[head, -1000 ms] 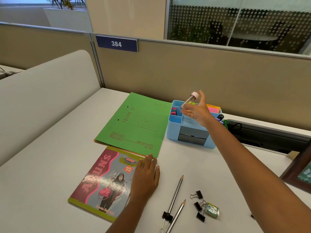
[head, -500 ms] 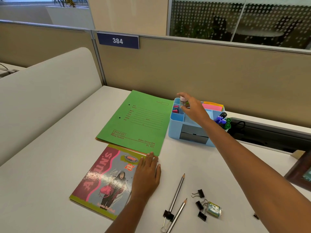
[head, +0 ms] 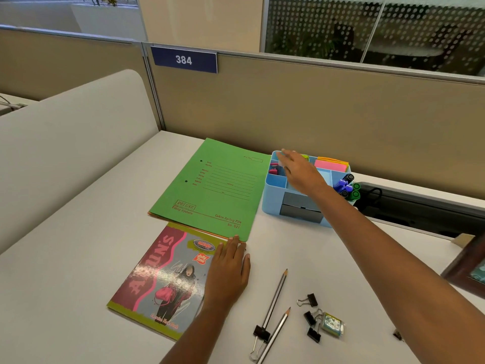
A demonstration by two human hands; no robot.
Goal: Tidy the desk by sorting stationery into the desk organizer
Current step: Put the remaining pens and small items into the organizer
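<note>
- On the far side of the tabletop (head: pixel 78 285), right of centre, a light blue desk organizer (head: pixel 273 203) is seen, with a grey drawer front on its near face.
- Pink sticky notes (head: pixel 330 165) are held in its far right compartment. Purple and green markers (head: pixel 346 186) are stood at its right end. A small pink item (head: pixel 273 169) is lodged in a far left compartment.
- The right hand (head: pixel 301 174) is extended over the organizer's left compartments, its fingers (head: pixel 287 153) stretched out nearly straight. Nothing is seen gripped, though that part is blurred.
- The left hand (head: pixel 228 269) is laid flat on the right edge of a notebook (head: pixel 162 279). Its fingers are straight and together, with the tips at the near corner of a green file (head: pixel 217 187).
- The green file is laid just left of the organizer, its near edge lying over the notebook's far edge.
- Two pencils (head: pixel 277 292) are found on the tabletop just right of the left hand, points toward the far side. A black binder clip (head: pixel 261 332) is noted at their near ends.
- Three further clips (head: pixel 311 317) and a small green packet (head: pixel 333 324) are noted just right of the pencils, well apart from the organizer.
</note>
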